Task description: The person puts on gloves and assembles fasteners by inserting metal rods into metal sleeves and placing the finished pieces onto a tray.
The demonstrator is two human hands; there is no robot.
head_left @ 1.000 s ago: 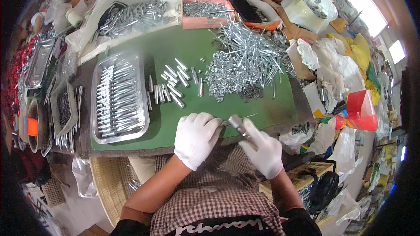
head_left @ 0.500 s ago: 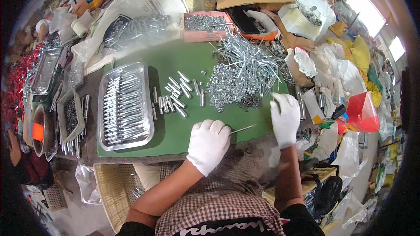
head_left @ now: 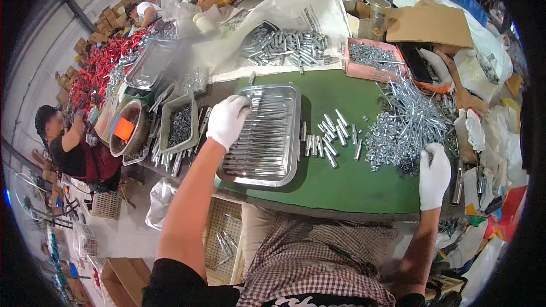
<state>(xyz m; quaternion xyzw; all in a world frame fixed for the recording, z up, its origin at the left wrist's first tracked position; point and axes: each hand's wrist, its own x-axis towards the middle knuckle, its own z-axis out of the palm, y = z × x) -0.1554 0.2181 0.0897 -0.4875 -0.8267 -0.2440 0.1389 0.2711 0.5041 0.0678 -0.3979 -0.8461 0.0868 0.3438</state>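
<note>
Head view, steel tray (head_left: pixel 287 175) of metal pins on the green worktop (head_left: pixel 347 185), gloved left hand (head_left: pixel 227 120) resting on its upper left corner, grip unclear, arm stretched out, gloved right hand (head_left: pixel 434 175) curled at the loose rod pile (head_left: pixel 406 128), whether holding any unclear

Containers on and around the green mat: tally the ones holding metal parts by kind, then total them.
Large steel tray under the left hand: 1
Small grey trays: 1
Pink boxes: 1
Round metal bowls: 1
Total: 4
</note>
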